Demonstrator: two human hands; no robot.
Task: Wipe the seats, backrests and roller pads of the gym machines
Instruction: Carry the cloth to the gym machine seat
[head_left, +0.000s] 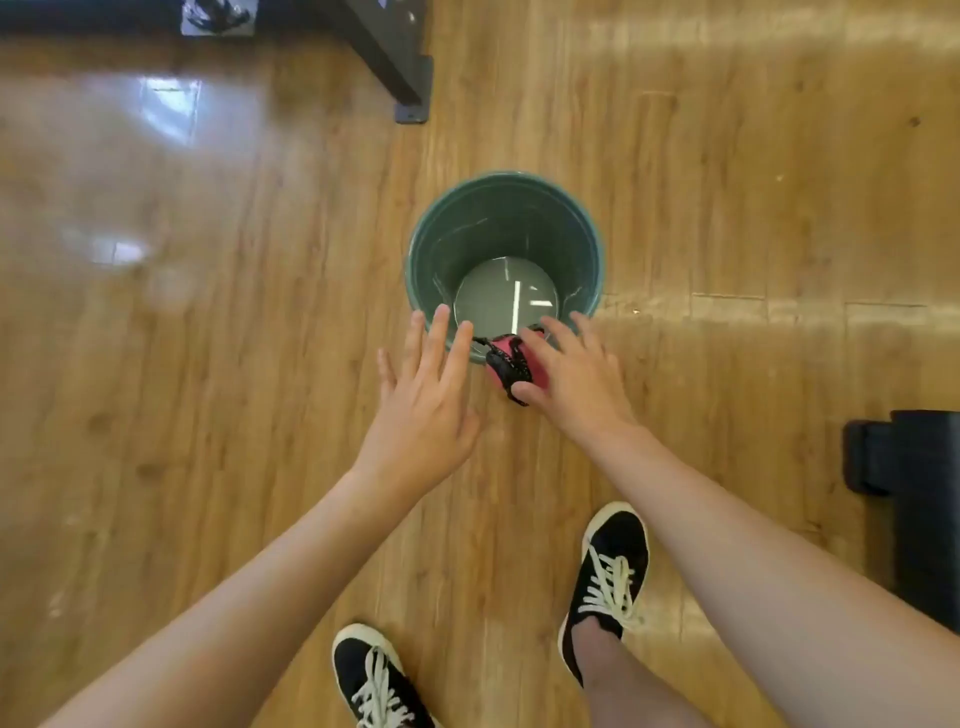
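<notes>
**Item 1. Pink cloth** (506, 361): bunched, with black patterned edging. It sits at the near lip of the bucket, partly over the rim and above the floor just beside it. You hold it here, most likely, to dip or wring it so that drips fall inside.

**Item 2. Right hand** (571, 374): your fingers lie over the top of the cloth and your thumb is tucked beneath it, clasping the bundle between them.

**Item 3. Left hand** (421, 400): fingers straight and spread, holding nothing. The fingertips reach the near rim, but contact cannot be confirmed. It looks poised to steady the bucket or to take the free end of the cloth.

**Item 4. Green bucket** (441, 244): upright on the floor, directly ahead of you. There is shallow water (488, 306) at the bottom, reflecting ceiling lights.

**Item 5. Black lace-up shoes**: right (613, 566) and left (374, 680), planted behind the bucket.

**Item 6. Wooden floor** (208, 312): glossy planks.

**Item 7. Machine frame foot** (400, 78): dark metal, well beyond the bucket.

**Item 8. Black block** (914, 499): at the right edge, type uncertain.

**Status:** no seat, backrest or roller pad is in view. Judged as cloth preparation, with the wiping to follow.
</notes>
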